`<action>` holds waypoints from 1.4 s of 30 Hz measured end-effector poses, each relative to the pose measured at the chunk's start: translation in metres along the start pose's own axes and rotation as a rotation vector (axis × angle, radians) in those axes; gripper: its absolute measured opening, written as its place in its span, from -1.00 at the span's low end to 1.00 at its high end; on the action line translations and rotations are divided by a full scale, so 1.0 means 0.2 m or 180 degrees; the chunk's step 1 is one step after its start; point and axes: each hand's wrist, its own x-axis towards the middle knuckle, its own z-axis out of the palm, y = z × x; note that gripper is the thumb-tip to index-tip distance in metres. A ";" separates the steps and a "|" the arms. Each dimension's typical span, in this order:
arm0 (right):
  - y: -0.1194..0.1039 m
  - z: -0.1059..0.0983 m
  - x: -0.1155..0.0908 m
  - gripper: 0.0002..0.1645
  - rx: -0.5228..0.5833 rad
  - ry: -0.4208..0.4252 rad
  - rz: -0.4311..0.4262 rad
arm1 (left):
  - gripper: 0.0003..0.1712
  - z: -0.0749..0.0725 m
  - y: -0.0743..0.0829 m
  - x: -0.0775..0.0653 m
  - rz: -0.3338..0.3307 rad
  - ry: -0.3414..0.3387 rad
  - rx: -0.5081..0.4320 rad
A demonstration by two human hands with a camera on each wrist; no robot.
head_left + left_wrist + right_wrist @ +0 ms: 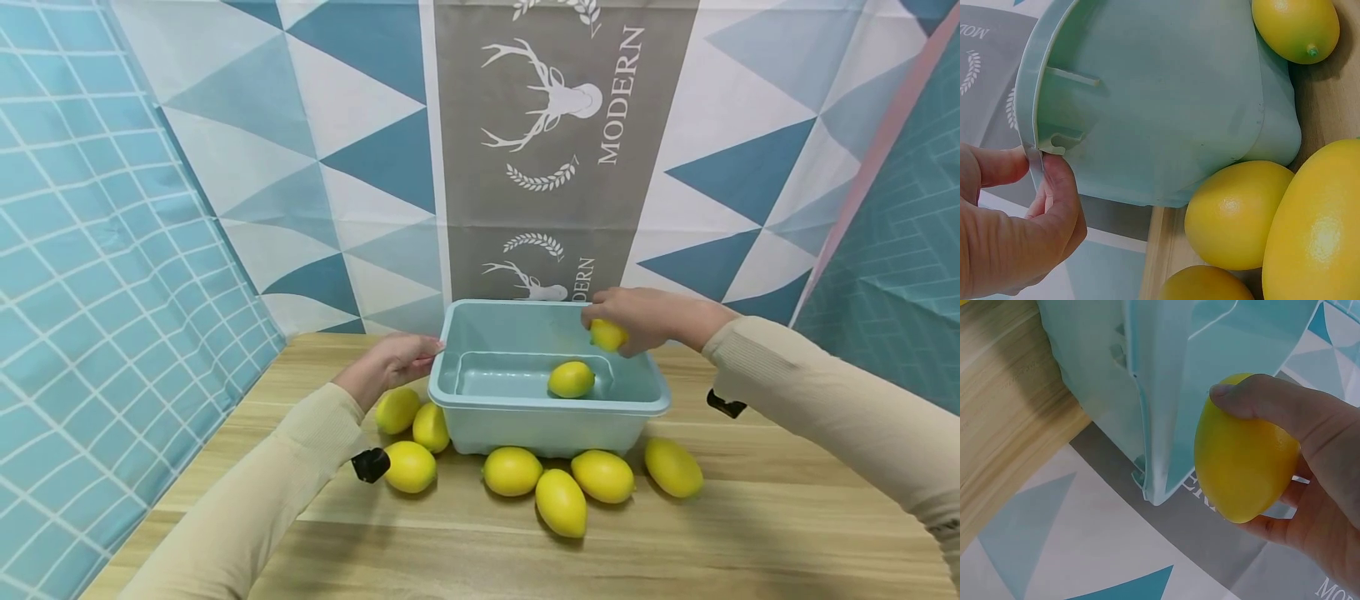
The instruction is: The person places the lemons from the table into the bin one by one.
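A pale blue-green plastic bin (547,427) stands on the wooden table against the back curtain. Inside it lies one lemon (572,379). My left hand (393,362) pinches the bin's left rim between thumb and fingers, as the left wrist view shows at the rim (1027,119). Over the right side of the bin, my right hand (637,318) holds another lemon (1244,456), thumb on one side and fingers on the other. In the head view this held lemon (608,335) is partly hidden by the fingers.
Left of the bin sit three lemons (410,467). Several more lie along its front, among them a lemon (561,502) nearest me and a lemon (673,467) at the front right corner. A patterned curtain (360,150) rises behind, and a blue checked sheet (105,275) hangs at the left.
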 end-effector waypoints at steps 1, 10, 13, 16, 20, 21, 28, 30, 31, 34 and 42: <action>0.00 0.00 0.01 -0.45 -0.0005 -0.0004 -0.0008 | -0.52 0.00 0.00 0.00 0.0001 0.0001 -0.0005; 0.00 -0.01 0.07 -0.45 0.0020 0.0002 -0.0075 | -0.52 -0.01 0.00 0.01 0.0011 0.0015 -0.0034; 0.00 0.00 0.08 -0.45 0.0072 -0.0031 -0.0052 | -0.52 -0.01 -0.01 0.01 0.0004 0.0008 -0.0030; 0.00 0.00 0.09 -0.46 0.0117 -0.0058 -0.0022 | -0.53 -0.01 -0.01 0.01 -0.0010 0.0013 -0.0026; 0.00 0.01 0.11 -0.46 0.0127 -0.0044 -0.0025 | -0.53 0.00 0.00 0.00 -0.0009 0.0015 -0.0013; 0.00 0.01 0.11 -0.46 0.0127 -0.0040 -0.0036 | -0.53 0.00 0.00 0.00 -0.0002 0.0005 -0.0022; -0.01 0.01 0.14 -0.45 0.0100 -0.0066 -0.0044 | -0.51 0.00 0.00 0.00 0.0008 -0.0029 -0.0033; -0.01 0.01 0.15 -0.44 0.0090 -0.0065 -0.0036 | -0.52 0.00 0.00 -0.01 0.0001 -0.0014 -0.0021; -0.01 0.01 0.16 -0.43 0.0087 -0.0060 -0.0030 | -0.52 0.00 0.00 -0.01 0.0001 -0.0011 -0.0011; -0.01 0.01 0.17 -0.42 0.0067 -0.0055 -0.0008 | -0.52 0.00 0.01 0.00 -0.0002 0.0014 0.0011; -0.03 0.00 0.21 -0.42 0.0138 -0.0118 0.0016 | -0.51 0.00 0.01 -0.01 -0.0017 0.0025 0.0033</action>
